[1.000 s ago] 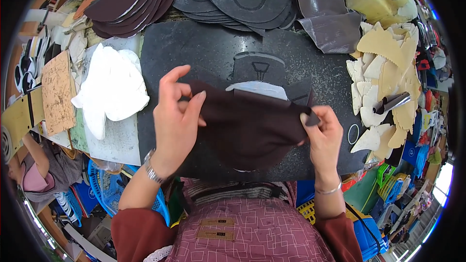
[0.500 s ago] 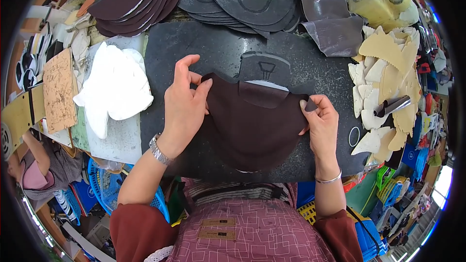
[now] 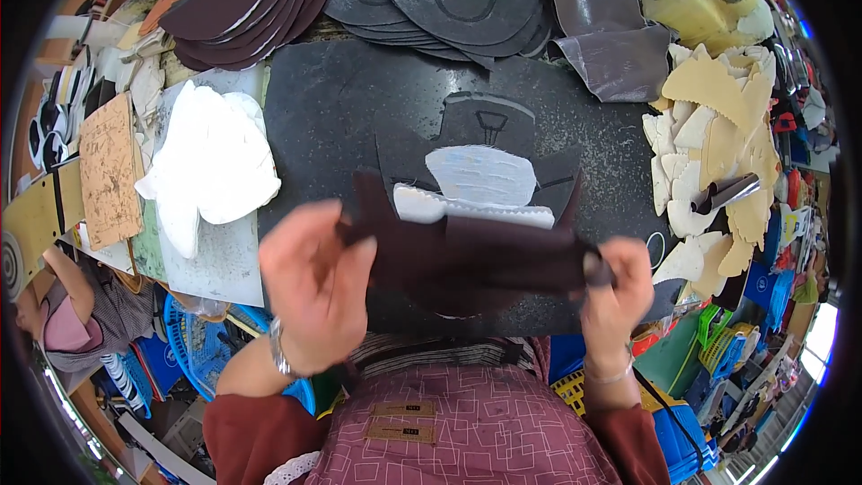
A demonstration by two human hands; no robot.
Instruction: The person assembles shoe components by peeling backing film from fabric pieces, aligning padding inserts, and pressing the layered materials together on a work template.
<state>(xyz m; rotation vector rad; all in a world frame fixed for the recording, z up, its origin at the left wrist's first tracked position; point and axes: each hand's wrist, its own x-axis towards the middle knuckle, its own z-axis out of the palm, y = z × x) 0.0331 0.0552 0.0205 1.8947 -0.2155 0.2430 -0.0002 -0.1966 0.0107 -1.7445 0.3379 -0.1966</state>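
A dark brown sheet of leather or cloth (image 3: 467,256) is stretched between my hands, lifted near the front of the black work board (image 3: 323,99). My left hand (image 3: 319,287) pinches its left corner; my right hand (image 3: 620,296) grips the right corner, with the fingers blurred by motion. Beyond the sheet lies a flat black cut piece (image 3: 492,119) with an outline drawn on it. A white patch (image 3: 476,172) covers its middle. Along the sheet's far edge shows a white strip (image 3: 422,205) with a toothed border. What lies under the sheet is hidden.
At the back stand stacks of brown pieces (image 3: 238,0) and black pieces (image 3: 449,22), beside folded dark leather (image 3: 620,54). White sheets (image 3: 215,157) lie left, cream scraps (image 3: 718,126) right. A yellowish container (image 3: 691,0) is at the back right. Another person (image 3: 81,305) sits far left.
Both hands have drawn the brown sheet toward me and folded its far edge down. The white patch and toothed white strip beneath are now uncovered.
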